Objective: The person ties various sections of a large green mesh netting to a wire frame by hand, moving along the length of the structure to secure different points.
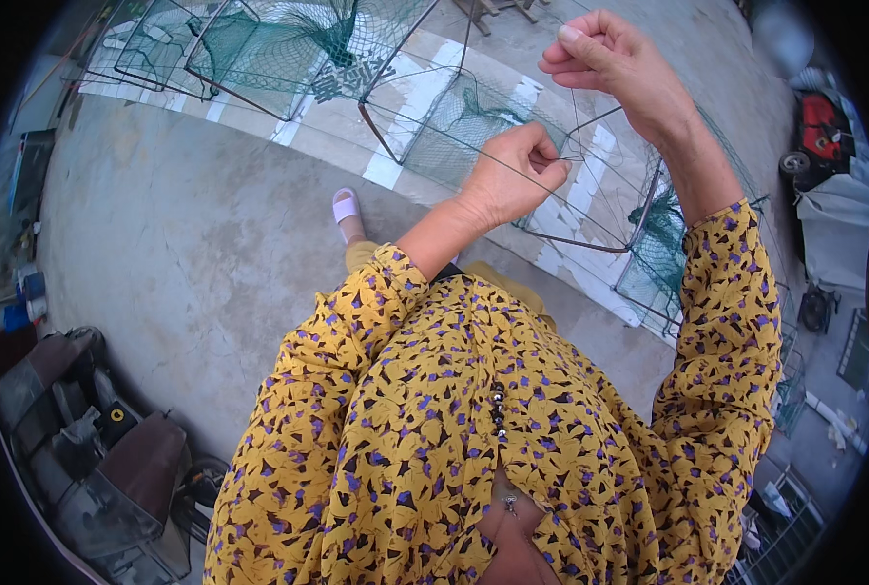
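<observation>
While the left hand (517,175) pinches a thin dark thread (574,105) at a cord of the green framed net (454,127), the right hand (615,63), farther right, grips the thread's upper part; the net stretches beneath and beyond both hands.

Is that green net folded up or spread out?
Spread out: the green net stretches between dark frames that stand apart from one another.

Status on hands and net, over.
Left hand pinching thin thread. Right hand held higher, thread running below it. Green net strung on metal frames, one bar close below left hand.
</observation>
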`<state>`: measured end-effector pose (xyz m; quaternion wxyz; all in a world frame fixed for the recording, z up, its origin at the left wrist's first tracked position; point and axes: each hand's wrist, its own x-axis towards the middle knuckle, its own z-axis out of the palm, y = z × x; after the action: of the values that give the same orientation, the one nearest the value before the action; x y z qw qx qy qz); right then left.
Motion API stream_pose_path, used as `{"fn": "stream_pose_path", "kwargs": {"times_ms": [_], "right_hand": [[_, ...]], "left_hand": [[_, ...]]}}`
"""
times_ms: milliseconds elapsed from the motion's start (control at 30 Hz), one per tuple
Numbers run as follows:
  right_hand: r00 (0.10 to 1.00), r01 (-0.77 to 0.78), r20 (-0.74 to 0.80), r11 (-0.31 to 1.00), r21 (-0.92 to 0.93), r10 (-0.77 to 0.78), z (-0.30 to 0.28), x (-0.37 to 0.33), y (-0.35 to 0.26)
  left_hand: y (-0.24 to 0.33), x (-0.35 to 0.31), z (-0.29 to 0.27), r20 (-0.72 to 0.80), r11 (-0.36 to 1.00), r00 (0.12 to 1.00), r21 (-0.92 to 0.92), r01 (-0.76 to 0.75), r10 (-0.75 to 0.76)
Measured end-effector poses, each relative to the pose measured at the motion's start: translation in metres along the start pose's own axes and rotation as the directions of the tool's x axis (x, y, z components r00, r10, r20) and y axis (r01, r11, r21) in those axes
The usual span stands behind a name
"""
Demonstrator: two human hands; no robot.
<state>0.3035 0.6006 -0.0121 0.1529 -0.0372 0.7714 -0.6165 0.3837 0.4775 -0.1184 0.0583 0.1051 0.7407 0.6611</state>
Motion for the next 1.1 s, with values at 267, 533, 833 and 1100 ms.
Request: {"fn": "stream_pose_path", "kwargs": {"times_ms": [267,533,833,1100], "right_hand": [[0.996,0.084,-0.011,0.992,-0.089,-0.085,0.006,0.001,-0.011],[0.919,0.385,-0.129,0.918,0.094,-0.372,-0.001,-0.013,-0.059],[0.986,0.148,0.048,0.973,0.18,-0.159,0.0,-0.045,-0.064],[0.989,0.144,-0.016,0.989,0.031,-0.144,-0.002,-0.036,-0.05]], "left_hand": [[0.017,0.007,-0.002,0.001,0.981,0.985,0.086,0.171,-0.172],[-0.014,0.015,0.01,-0.041,0.966,0.982,-0.195,0.172,-0.183],[-0.003,0.008,0.009,0.004,0.774,0.924,-0.545,0.322,-0.381],[0.0,0.005,0.004,0.065,0.588,0.857,-0.701,0.403,-0.511]]}}
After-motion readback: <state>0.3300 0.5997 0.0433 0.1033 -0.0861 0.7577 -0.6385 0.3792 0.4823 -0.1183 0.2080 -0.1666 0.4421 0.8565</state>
